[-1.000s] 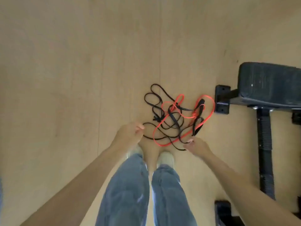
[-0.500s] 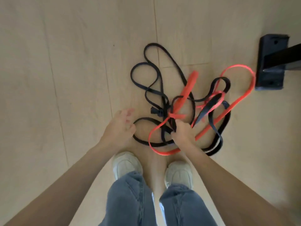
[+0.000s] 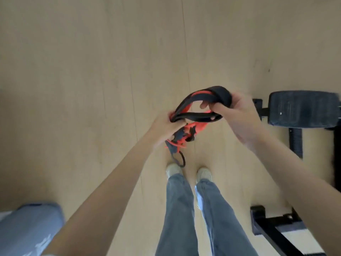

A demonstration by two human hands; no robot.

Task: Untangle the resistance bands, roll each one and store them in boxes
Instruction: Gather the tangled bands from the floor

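A tangle of black and red bands [image 3: 191, 115] is held at mid-frame, above the floor [image 3: 92, 71]. One end is clenched in the left hand [image 3: 166, 128]; the right hand [image 3: 238, 117] grasps the black loop.

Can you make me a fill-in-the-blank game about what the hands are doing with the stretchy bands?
1. The tangled bands are black and ____.
2. The bands are held up by ____ hands, the left hand and the right hand.
3. Under the bands, the person's two ____ stand on the wooden floor.
4. A loose black loop hangs ____ the left hand.

Missing words: red; two; shoes; below
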